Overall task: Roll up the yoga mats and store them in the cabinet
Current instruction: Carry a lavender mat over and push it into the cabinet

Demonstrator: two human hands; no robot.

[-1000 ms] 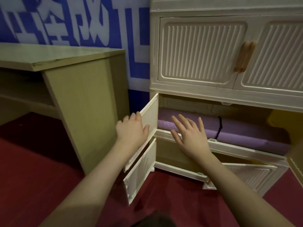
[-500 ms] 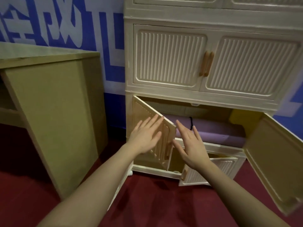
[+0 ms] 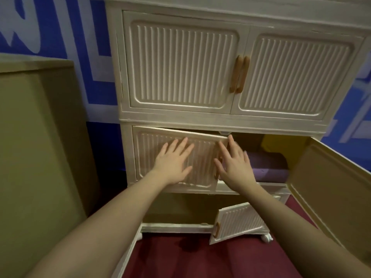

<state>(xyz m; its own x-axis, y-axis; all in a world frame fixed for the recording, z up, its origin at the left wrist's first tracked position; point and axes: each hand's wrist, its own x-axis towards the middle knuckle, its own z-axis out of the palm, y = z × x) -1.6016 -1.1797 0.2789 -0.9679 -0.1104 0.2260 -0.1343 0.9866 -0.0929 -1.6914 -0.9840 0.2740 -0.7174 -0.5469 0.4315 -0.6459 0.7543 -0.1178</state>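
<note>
A cream ribbed cabinet [image 3: 220, 119] stands against the blue wall. In its middle compartment lies a rolled purple yoga mat [image 3: 267, 167], mostly hidden, with a yellow thing [image 3: 281, 143] behind it. The compartment's left door [image 3: 202, 155] is almost closed. My left hand [image 3: 172, 161] presses flat on its ribbed face with straight fingers. My right hand [image 3: 234, 165] lies flat by that door's free edge, fingers straight. The right door [image 3: 329, 187] stands wide open.
The bottom compartment is open: its right door [image 3: 239, 223] hangs ajar and its left door [image 3: 128, 255] swings out over the red carpet [image 3: 200, 257]. A wooden desk side [image 3: 40, 157] stands close on the left. The upper doors with wooden handles [image 3: 240, 74] are closed.
The middle left door has swung from wide open to nearly closed under my left hand. My right hand followed to the door's edge. The view has pulled back and tilted.
</note>
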